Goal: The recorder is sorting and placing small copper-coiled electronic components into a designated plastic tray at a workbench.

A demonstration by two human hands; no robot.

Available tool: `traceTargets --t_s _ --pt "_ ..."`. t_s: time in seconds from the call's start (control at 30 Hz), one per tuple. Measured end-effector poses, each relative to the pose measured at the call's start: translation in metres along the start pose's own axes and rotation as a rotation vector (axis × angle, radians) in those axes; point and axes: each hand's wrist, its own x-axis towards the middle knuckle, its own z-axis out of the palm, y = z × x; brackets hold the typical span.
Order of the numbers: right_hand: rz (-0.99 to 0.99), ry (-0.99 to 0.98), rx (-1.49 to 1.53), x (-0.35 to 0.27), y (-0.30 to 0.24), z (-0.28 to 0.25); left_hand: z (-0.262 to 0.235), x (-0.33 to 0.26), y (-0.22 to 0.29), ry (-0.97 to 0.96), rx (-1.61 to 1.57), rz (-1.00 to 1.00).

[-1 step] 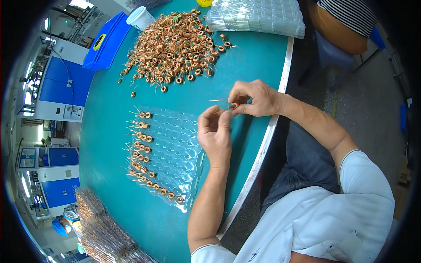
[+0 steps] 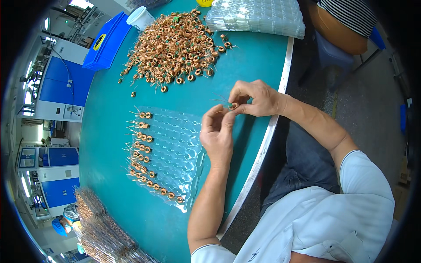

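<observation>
A small copper-wound toroidal coil [image 2: 233, 106] with a green patch and thin wire leads is up over the near right part of the table. My right hand [image 2: 259, 99] pinches it between thumb and fingertips. Against its left side, the thumb and index finger of my left hand [image 2: 217, 135] close on the coil, around its wire leads; the exact contact is too small to make out. Left of my hands lies a clear plastic blister tray [image 2: 175, 144]. Similar coils [image 2: 142, 147] fill its left edge and part of its near edge, their leads pointing mostly left.
A big heap of coils [image 2: 175, 50] covers the far table, with a white bucket [image 2: 140, 18] and blue crate [image 2: 105, 41] beside it. Stacked clear trays [image 2: 256, 18] stand at the far right. Filled trays [image 2: 103, 228] are piled near left. Another person [image 2: 344, 26] sits far right.
My left hand has shifted slightly right, its fingertips now closer to the coil. The coil's leads have swung a little. My right hand stays in place.
</observation>
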Motion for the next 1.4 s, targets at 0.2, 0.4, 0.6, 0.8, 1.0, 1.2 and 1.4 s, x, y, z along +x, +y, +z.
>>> traceTargets --t_s 0.2,0.4,0.6,0.8,1.0,1.2,1.4 --pt "-0.106 -0.067 -0.034 0.0 0.003 0.0 -0.001 0.005 -0.005 -0.094 0.12 0.235" --pt "0.061 0.016 -0.006 0.0 -0.004 -0.011 0.0 0.004 -0.005 -0.08 -0.086 0.054" --pt "-0.004 -0.005 0.031 0.009 0.006 -0.012 -0.001 0.001 -0.008 -0.16 0.048 0.01" --pt "-0.09 -0.125 0.078 0.015 0.006 -0.013 -0.003 0.002 -0.01 -0.151 0.149 -0.01" --pt "-0.038 -0.095 0.118 0.012 0.009 -0.003 -0.005 0.003 -0.014 -0.159 0.259 0.029" --pt "-0.081 -0.059 0.104 0.013 0.014 -0.005 0.0 0.003 -0.013 -0.125 0.23 -0.005" --pt "0.27 0.022 0.381 0.015 -0.001 -0.003 -0.005 0.005 -0.009 -0.012 0.105 -0.05"
